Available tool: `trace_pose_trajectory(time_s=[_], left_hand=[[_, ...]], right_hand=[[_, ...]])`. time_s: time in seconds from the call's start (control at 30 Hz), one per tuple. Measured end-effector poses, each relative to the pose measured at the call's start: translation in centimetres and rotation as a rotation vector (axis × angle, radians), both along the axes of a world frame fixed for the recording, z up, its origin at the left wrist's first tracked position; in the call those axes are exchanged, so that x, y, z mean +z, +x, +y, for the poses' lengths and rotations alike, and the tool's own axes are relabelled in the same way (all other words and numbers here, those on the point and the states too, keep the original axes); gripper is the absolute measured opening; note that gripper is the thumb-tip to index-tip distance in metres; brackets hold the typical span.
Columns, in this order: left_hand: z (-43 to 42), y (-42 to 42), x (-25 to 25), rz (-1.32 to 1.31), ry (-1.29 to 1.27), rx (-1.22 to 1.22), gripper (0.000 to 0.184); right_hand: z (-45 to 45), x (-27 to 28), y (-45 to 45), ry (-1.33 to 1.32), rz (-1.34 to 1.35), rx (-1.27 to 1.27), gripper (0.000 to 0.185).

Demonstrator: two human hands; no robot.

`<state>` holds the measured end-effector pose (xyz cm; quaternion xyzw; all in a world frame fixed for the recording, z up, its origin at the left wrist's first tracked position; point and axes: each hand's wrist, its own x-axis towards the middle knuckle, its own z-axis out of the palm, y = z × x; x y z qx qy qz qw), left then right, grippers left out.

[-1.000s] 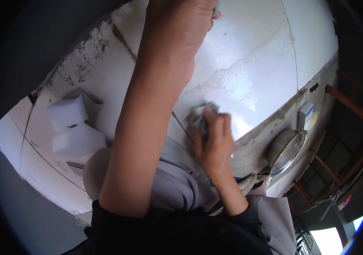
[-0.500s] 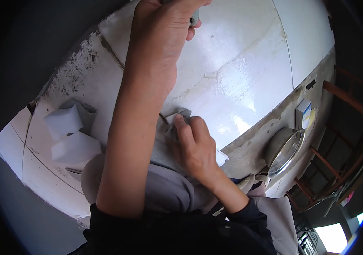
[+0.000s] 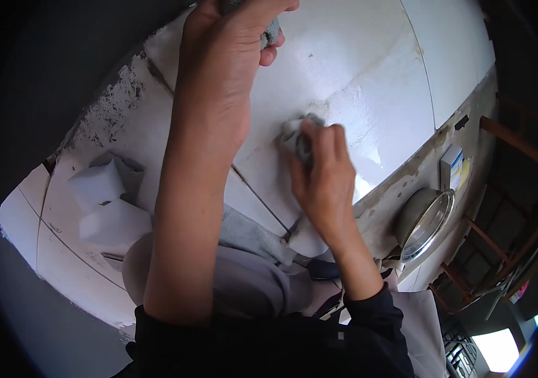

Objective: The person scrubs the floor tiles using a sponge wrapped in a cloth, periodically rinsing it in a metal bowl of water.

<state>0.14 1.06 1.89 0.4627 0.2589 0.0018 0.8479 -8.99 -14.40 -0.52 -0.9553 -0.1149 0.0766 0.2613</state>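
At the top of the view my left hand (image 3: 237, 28) is closed around a rough grey-green lump (image 3: 271, 34), mostly covered by the palm and fingers; its kind I cannot make out. My right hand (image 3: 326, 170) presses a crumpled grey cloth (image 3: 300, 135) onto the white floor tile (image 3: 370, 82), which has a wet sheen and dirty smears. A second greyish cloth (image 3: 253, 236) lies on the floor by my knee, partly hidden behind my left forearm.
White angular pieces (image 3: 114, 220) lie on the left. A metal basin (image 3: 423, 220) and a small box (image 3: 452, 165) stand at the right on a stained strip of floor. Wooden chair parts (image 3: 521, 145) are beyond. A dark wall (image 3: 61, 69) borders the left.
My right hand has moved up and right across the tile with the cloth, uncovering the dark joint and the second cloth near my knee. My left hand has shifted slightly left, still gripping the lump.
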Motion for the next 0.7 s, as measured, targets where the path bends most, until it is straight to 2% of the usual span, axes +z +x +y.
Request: trace_pose_trajectory(time_s=[0.07,0.1,0.17,0.23,0.33,0.43,0.53,0.63,0.7], left_hand=[[0.0,0.0,-0.1,-0.013,0.001,-0.009,0.025],[0.0,0.0,-0.2,-0.017,0.000,-0.010,0.026],[0.1,0.1,-0.2,-0.027,-0.007,-0.012,0.026],[0.0,0.2,-0.3,-0.036,-0.013,-0.018,0.026],[0.1,0.3,-0.5,-0.055,-0.014,-0.028,0.026],[0.1,0.2,-0.6,-0.068,-0.013,-0.039,0.027],[0.0,0.2,-0.6,-0.081,-0.011,-0.037,0.027],[0.1,0.2,-0.7,-0.100,-0.010,-0.037,0.027],[0.1,0.2,-0.8,-0.110,-0.011,-0.035,0.027]], right_hand=[[-2.2,0.0,3.3,0.135,0.067,-0.269,0.029],[-2.4,1.8,4.3,0.381,0.350,-0.528,0.026],[-4.8,1.6,4.2,0.874,0.478,-0.638,0.028],[-6.2,1.3,3.5,1.208,0.578,-0.653,0.036],[-6.1,1.3,2.7,1.522,0.668,-0.726,0.045],[-5.9,1.0,2.5,1.664,0.729,-0.633,0.051],[-6.0,0.6,2.5,1.615,0.713,-0.572,0.056],[-5.4,0.8,2.5,1.489,0.625,-0.620,0.062],[-5.2,1.3,2.8,1.288,0.619,-0.642,0.065]])
